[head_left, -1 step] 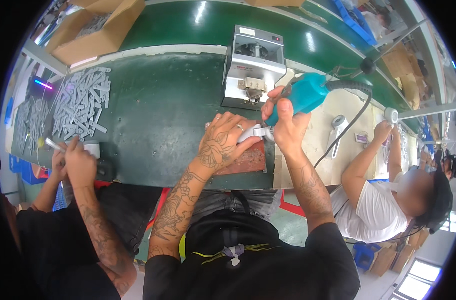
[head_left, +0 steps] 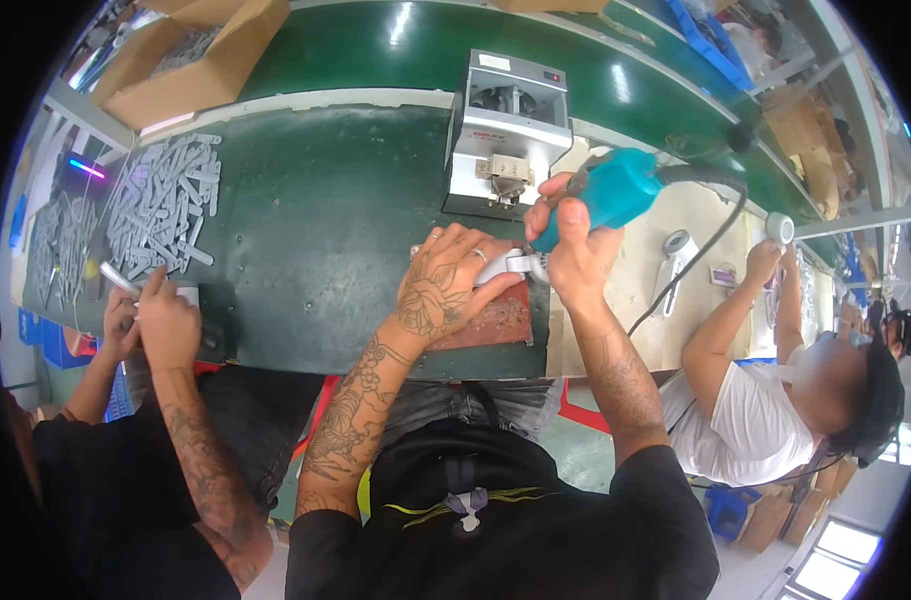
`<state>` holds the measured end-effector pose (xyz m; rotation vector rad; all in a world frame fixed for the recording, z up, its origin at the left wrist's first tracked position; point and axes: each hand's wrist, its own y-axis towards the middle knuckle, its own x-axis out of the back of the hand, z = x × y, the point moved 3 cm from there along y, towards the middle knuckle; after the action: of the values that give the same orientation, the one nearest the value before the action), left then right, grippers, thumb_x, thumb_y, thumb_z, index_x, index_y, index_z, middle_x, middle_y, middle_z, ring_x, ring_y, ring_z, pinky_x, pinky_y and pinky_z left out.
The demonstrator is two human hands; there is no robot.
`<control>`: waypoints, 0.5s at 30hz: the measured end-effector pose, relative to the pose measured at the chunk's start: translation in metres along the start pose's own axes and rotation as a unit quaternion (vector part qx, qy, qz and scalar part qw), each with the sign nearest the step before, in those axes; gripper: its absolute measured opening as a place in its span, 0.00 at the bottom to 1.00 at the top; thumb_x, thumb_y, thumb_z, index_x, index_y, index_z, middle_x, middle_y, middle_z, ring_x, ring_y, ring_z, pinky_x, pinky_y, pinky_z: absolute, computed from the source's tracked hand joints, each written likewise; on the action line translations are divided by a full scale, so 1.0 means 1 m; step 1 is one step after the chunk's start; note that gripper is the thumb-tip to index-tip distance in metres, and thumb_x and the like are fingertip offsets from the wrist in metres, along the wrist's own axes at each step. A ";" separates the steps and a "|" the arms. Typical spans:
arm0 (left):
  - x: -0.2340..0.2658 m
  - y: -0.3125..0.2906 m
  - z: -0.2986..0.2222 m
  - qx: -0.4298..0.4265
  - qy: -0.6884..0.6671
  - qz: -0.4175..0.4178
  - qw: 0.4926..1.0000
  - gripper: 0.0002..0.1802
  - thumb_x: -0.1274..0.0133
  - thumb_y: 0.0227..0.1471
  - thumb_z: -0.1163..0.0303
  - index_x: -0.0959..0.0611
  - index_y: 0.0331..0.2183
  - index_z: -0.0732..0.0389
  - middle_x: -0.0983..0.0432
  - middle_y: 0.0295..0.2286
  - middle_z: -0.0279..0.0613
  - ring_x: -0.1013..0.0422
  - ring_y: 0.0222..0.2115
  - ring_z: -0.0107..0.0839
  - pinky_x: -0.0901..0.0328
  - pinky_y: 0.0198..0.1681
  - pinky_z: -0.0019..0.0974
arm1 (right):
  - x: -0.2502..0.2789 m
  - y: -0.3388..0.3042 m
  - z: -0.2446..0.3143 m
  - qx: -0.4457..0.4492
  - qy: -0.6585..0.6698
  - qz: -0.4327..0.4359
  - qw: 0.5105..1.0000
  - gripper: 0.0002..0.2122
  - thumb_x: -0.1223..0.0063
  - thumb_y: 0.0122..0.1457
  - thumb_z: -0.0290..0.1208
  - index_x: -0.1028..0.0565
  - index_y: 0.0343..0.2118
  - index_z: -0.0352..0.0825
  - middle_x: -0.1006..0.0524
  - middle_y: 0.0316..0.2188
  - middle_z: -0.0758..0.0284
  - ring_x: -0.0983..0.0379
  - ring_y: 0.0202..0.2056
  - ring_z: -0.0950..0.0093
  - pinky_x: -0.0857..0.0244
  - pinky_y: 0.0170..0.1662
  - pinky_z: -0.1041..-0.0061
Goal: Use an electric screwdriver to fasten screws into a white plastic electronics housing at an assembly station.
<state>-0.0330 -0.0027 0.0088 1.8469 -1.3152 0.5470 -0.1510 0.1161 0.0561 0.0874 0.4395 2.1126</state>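
My left hand (head_left: 445,275) is closed on a white plastic part (head_left: 497,268), pressing it down over a reddish-brown pad (head_left: 490,325) on the bench. Gripped in my right hand (head_left: 583,255) is a teal electric screwdriver (head_left: 620,188) with a dark cord. It tilts down toward the right end of the white part. My right fingers hide the tool's tip, so contact cannot be made out. Just beyond my hands stands a silver bench machine (head_left: 505,140) with a metal fixture at its front.
Grey pieces (head_left: 165,205) lie heaped on the left of the green bench (head_left: 315,220). One co-worker's hands (head_left: 165,315) hold a light piece there. A white round-headed part (head_left: 670,265) lies at right, near another co-worker (head_left: 755,400). A cardboard box (head_left: 190,85) stands at the back left.
The screwdriver's rear end and cord have shifted slightly right. The left co-worker's hands and held piece have moved a little. My left hand has stayed in place.
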 end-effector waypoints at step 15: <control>0.003 0.002 -0.002 0.005 -0.008 0.009 1.000 0.22 0.39 0.58 0.50 0.13 0.49 0.51 0.21 0.42 0.36 0.28 0.46 0.41 0.35 0.56 0.49 | 0.004 0.003 0.000 -0.004 0.019 -0.009 1.000 0.32 0.43 0.65 0.61 0.28 0.45 0.26 0.27 0.23 0.64 0.29 0.25 0.72 0.33 0.30 0.71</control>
<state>-0.0340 -0.0036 0.0127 1.8526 -1.3435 0.5507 -0.1560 0.1181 0.0570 0.0373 0.4522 2.1016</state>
